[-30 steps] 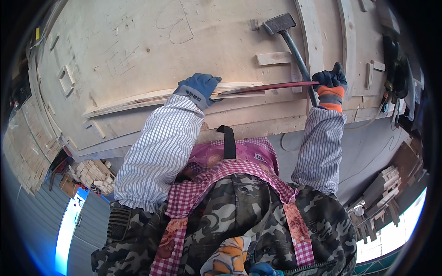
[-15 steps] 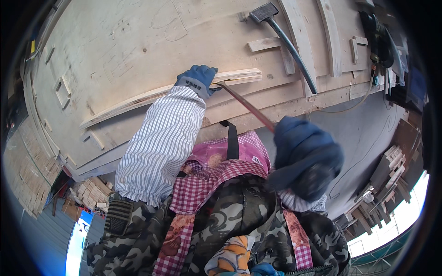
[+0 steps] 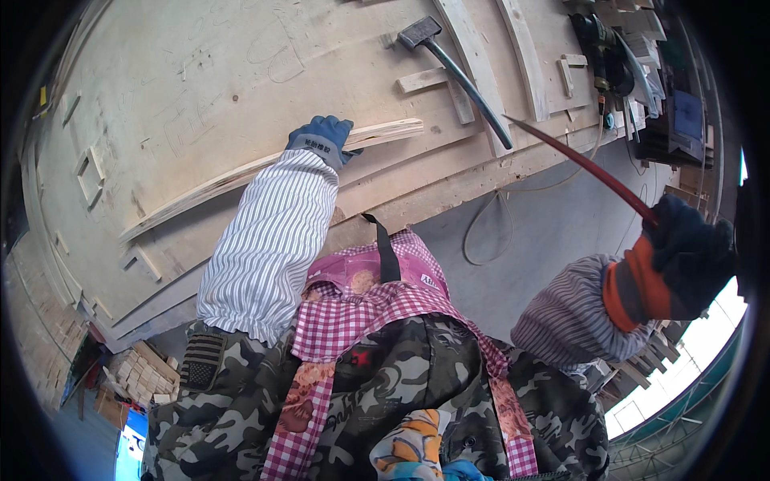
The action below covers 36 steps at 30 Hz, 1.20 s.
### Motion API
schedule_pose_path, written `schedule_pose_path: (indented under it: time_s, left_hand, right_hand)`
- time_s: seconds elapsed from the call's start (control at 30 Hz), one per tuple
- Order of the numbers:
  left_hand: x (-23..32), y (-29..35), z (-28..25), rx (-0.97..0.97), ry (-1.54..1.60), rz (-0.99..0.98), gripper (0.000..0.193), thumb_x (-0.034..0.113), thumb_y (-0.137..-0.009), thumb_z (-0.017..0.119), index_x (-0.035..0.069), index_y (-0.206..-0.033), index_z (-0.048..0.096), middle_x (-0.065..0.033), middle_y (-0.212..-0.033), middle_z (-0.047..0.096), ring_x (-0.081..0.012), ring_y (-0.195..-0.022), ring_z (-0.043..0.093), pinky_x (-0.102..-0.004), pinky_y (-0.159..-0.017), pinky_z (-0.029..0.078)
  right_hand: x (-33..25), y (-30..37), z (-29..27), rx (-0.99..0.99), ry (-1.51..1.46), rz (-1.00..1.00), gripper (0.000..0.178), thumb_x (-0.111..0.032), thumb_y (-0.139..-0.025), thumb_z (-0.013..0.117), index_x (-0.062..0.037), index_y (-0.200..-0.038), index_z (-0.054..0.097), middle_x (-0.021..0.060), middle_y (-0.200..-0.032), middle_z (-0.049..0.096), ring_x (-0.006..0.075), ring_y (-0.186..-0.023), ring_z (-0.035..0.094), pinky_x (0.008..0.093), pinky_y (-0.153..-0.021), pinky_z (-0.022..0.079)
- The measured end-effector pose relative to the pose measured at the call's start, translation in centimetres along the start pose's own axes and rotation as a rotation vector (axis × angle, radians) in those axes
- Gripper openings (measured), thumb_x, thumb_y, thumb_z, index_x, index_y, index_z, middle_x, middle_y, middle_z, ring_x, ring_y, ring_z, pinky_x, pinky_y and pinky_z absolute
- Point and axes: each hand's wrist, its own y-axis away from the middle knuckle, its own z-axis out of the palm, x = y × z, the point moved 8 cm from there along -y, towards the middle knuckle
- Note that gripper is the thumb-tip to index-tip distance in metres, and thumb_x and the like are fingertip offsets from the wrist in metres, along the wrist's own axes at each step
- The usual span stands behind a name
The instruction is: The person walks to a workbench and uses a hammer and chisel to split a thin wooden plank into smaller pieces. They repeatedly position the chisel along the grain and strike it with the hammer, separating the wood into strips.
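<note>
My left hand (image 3: 319,143), in a blue and grey glove, is closed round a long wooden strip (image 3: 204,196) with layered edges, which lies on the plywood table (image 3: 233,48). Out to the right, my right hand (image 3: 682,252) is raised off the table in a dark glove with an orange cuff. It grips a thin red pry bar (image 3: 589,167), whose dark tapered tip points back left toward the hammer handle. The bar touches neither the strip nor the table as far as I can see. The hammer (image 3: 457,68), dark-headed with a blue-grey handle, lies beyond the strip.
Long boards (image 3: 525,60) and a small joined wood piece (image 3: 421,80) lie near the hammer. A small wooden frame (image 3: 90,176) sits at left. Dark power tools (image 3: 601,48) rest at the far right edge. A hose (image 3: 509,232) hangs below the table edge; wood blocks (image 3: 144,373) are stacked lower left.
My right hand has swung up and out to the right, pulling the pry bar away from the strip's edge. My left hand stays on the strip. The whole view has shifted slightly.
</note>
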Motion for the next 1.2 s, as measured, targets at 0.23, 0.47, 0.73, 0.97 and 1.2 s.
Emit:
schedule_pose_path:
  time_s: [0.23,0.47,0.73,0.97,1.2]
  left_hand:
    - [-0.4,-0.3,0.6,0.042,0.005,-0.007,0.059,0.048,-0.082,0.057,0.02,-0.131,0.041,-0.0023,-0.13,0.044,-0.0189,-0.122,0.041,-0.0357,-0.102,0.036]
    - [-0.4,-0.5,0.6,0.08,0.023,-0.002,0.063,0.05,-0.079,0.059,0.02,-0.131,0.041,-0.0023,-0.13,0.045,-0.0198,-0.12,0.043,-0.0357,-0.101,0.037]
    - [-0.5,-0.5,0.7,0.058,0.02,-0.011,0.062,0.049,-0.079,0.059,0.02,-0.13,0.042,-0.0017,-0.128,0.046,-0.0193,-0.119,0.044,-0.0362,-0.1,0.038]
    - [-0.3,-0.3,0.4,0.081,0.018,-0.002,0.061,0.05,-0.08,0.058,0.02,-0.131,0.042,-0.0016,-0.128,0.046,-0.0189,-0.119,0.044,-0.0372,-0.1,0.038]
    - [-0.2,-0.4,0.4,0.03,0.031,-0.009,0.061,0.052,-0.081,0.056,0.023,-0.131,0.041,-0.0015,-0.128,0.045,-0.0188,-0.119,0.043,-0.0391,-0.101,0.037]
  right_hand:
    - [8.3,8.8,-1.2,0.124,-0.429,-0.037,0.052,0.011,-0.072,0.05,-0.0036,-0.122,0.047,0.0172,-0.099,0.057,0.02,-0.041,0.046,0.0341,-0.04,0.032]
    - [10.2,7.0,1.5,-0.036,-0.446,-0.017,0.038,-0.003,-0.084,0.049,-0.0011,-0.122,0.046,0.0208,-0.098,0.057,0.0244,-0.049,0.052,0.0356,-0.041,0.037]
    - [12.1,8.2,0.6,0.062,-0.515,0.093,0.033,-0.022,-0.092,0.046,-0.0003,-0.117,0.05,0.0209,-0.1,0.059,0.0287,-0.073,0.063,0.0383,-0.065,0.053]
    - [16.4,2.0,1.8,-0.055,-0.494,0.295,0.026,-0.018,-0.09,0.047,0.0011,-0.106,0.053,0.0105,-0.076,0.052,0.0175,-0.057,0.045,0.0312,-0.056,0.04]
    - [21.8,-5.7,5.0,0.074,-0.502,0.649,0.019,-0.021,-0.089,0.051,-0.0037,-0.092,0.059,0.0045,-0.067,0.06,0.0104,-0.033,0.033,0.0252,-0.033,0.025]
